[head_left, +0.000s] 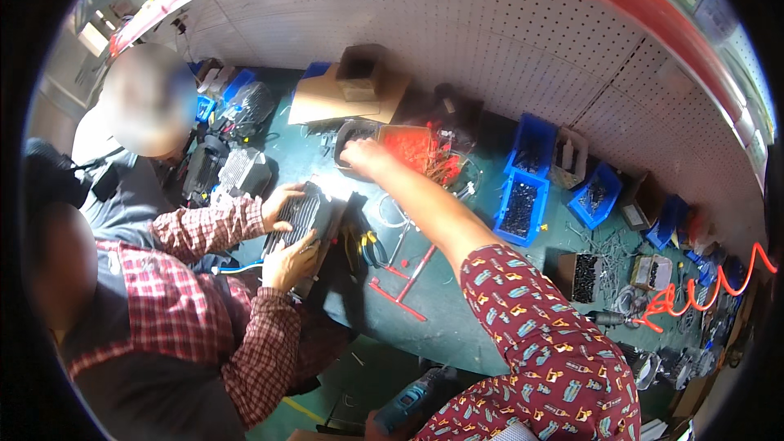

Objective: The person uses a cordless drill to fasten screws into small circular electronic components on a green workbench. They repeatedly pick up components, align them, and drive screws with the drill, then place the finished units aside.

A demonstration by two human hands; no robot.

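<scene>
My right arm stretches across the bench, and my right hand dips into a dark bin with its fingers curled downward. What those fingers pinch, if anything, is hidden. At the lower edge my left hand, mostly cut off, grips a teal and black power drill. Left of my forearm, a co-worker's two hands hold a grey ribbed metal housing on the bench. An orange-red tray of small red parts and wires sits right beside my wrist.
Pliers and a red T-shaped tool lie near the co-worker. Blue bins of dark small parts line the right, with a coiled orange hose beyond. A cardboard sheet and more housings stand farther back. Pegboard backs the bench.
</scene>
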